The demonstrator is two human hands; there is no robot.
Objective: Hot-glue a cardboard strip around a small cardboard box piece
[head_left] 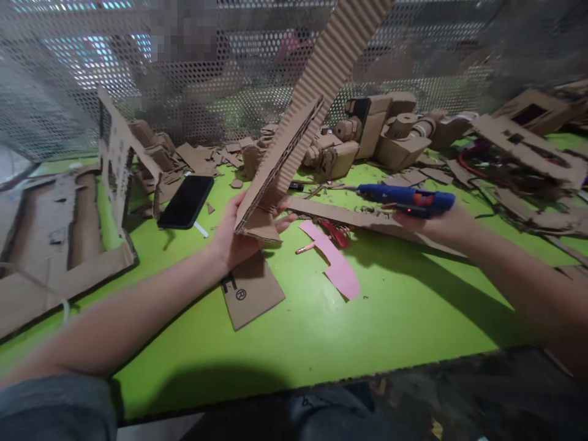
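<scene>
My left hand (pixel 236 242) is closed around the lower end of a cardboard piece (pixel 280 162), which has a folded base and a long corrugated strip (pixel 342 52) rising up to the right. In my right hand (pixel 434 223) is a blue glue gun (pixel 404 199), its nozzle pointing left toward the cardboard and a small red light lit on it. The nozzle stays apart from the cardboard piece. Under my left hand a flat cardboard square (pixel 255 291) with printed lettering lies on the table. A pink paper cutout (pixel 337 260) rests between my hands.
A black phone (pixel 187 202) lies left of my hand. Cut cardboard frames (pixel 68 269) stand at the left, and cardboard boxes and rolls (pixel 383 131) crowd the back. A perforated metal screen (pixel 229 79) closes off the far side of the green table (pixel 331 343). Scraps are scattered about.
</scene>
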